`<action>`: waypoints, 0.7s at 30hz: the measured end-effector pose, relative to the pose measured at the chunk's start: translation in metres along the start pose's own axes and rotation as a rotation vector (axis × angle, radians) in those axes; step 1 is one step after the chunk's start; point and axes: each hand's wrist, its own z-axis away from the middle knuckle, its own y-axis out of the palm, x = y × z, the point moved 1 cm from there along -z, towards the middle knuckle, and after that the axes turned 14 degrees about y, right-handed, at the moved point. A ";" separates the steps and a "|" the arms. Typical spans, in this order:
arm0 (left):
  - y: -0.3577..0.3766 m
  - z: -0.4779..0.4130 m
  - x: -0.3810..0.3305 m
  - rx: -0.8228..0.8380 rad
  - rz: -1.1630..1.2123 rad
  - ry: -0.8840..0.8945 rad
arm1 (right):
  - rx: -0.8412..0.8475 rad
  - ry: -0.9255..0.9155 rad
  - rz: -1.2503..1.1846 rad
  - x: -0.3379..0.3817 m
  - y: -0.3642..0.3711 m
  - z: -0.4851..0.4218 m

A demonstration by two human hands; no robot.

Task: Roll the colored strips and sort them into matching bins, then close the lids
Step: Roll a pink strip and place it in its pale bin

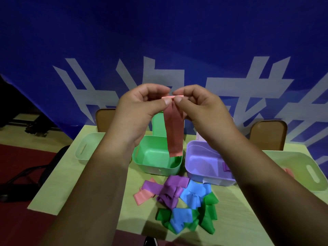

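Both hands, left hand (pixel 142 110) and right hand (pixel 198 107), pinch the top of a limp pink-red paper strip (pixel 174 132) dangling above the green plastic bin (pixel 156 167) mid-table; light, floppy, probably best rolled from that pinched end.

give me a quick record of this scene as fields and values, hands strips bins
left hand: pinches the top end of the pink strip
right hand: pinches the same end
pink strip: held up, hangs mostly unrolled in front of the green bin
green bin: lid up, nothing seen inside
purple bin: open, purple roll inside
pile: loose purple, blue, green and pink strips on the table
left pale bin: open
right pale bin: something pink inside
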 end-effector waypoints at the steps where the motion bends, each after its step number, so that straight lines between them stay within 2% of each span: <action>1: 0.000 -0.001 0.001 -0.001 0.005 -0.003 | 0.002 -0.006 0.005 0.000 0.001 0.000; 6: 0.000 -0.001 0.003 -0.021 0.049 -0.016 | -0.061 -0.012 0.037 0.001 0.004 -0.001; 12: 0.000 0.000 0.007 -0.006 0.065 -0.028 | -0.155 -0.103 0.195 0.006 0.004 0.001; 21: 0.001 0.007 0.008 0.011 0.022 -0.057 | -0.166 -0.147 0.224 0.007 0.003 0.006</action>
